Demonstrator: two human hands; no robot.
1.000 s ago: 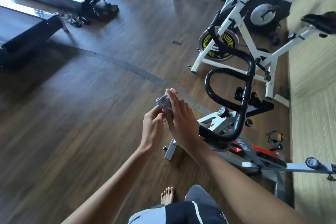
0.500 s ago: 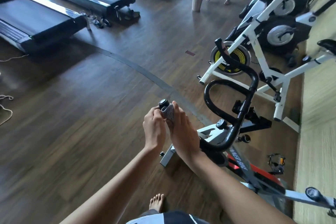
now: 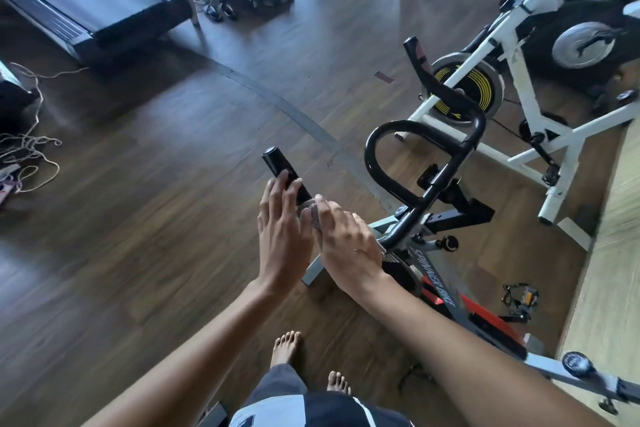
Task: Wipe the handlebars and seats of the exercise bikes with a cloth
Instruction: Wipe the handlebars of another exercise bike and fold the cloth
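Dark wood-plank gym floor (image 3: 166, 191) carries a grey-framed spin bike (image 3: 434, 276). At the left end of its glossy black tubular handlebar (image 3: 427, 180), the right hand (image 3: 348, 241) curls round a crumpled grey patterned cloth (image 3: 309, 213). The left hand (image 3: 282, 236) lays straight fingers along the grip. Early going, I judge: the bar's loop, the seats and the white-framed bikes (image 3: 516, 55) are left.

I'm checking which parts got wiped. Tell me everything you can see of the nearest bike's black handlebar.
The nearest bike's black tubular handlebar looks like glossy painted metal, bent into a central loop with two horns. The near horn points up-left and ends in a matte grip with a round cap; the far horn rises away. A black bracket carries it. The left hand rests straight fingers on the grip; just below, the right hand wraps a grey patterned cloth round the bar.
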